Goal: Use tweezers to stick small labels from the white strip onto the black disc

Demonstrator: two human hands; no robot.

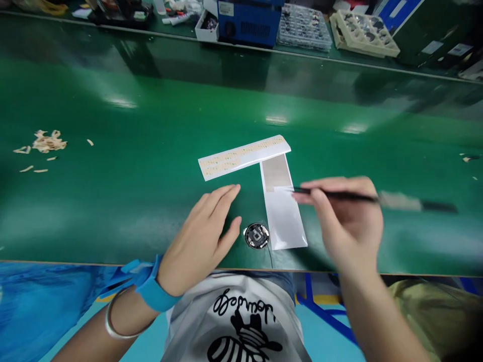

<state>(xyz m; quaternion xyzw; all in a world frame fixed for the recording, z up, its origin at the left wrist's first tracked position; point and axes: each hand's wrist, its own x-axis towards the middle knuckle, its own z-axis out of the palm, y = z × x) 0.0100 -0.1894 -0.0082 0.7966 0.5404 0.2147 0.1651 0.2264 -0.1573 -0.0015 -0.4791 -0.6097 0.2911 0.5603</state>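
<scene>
My left hand [206,229] rests over the green bench with its fingers apart, holding nothing, just left of a small round black part [257,236] with a thin wire. In my right hand [349,216] are black tweezers [339,195], their tips over a white sheet [286,218] that has a greyish-beige patch at its upper end. Above it lies a long white strip [245,157] with rows of small yellowish pieces, touching or overlapping the sheet's top.
A pile of beige scraps [49,142] lies at the left. Along the back shelf [181,34] stand a blue device [247,22], clear trays [304,27] and a beige tray [364,32]. The bench's front edge [234,270] is near my body.
</scene>
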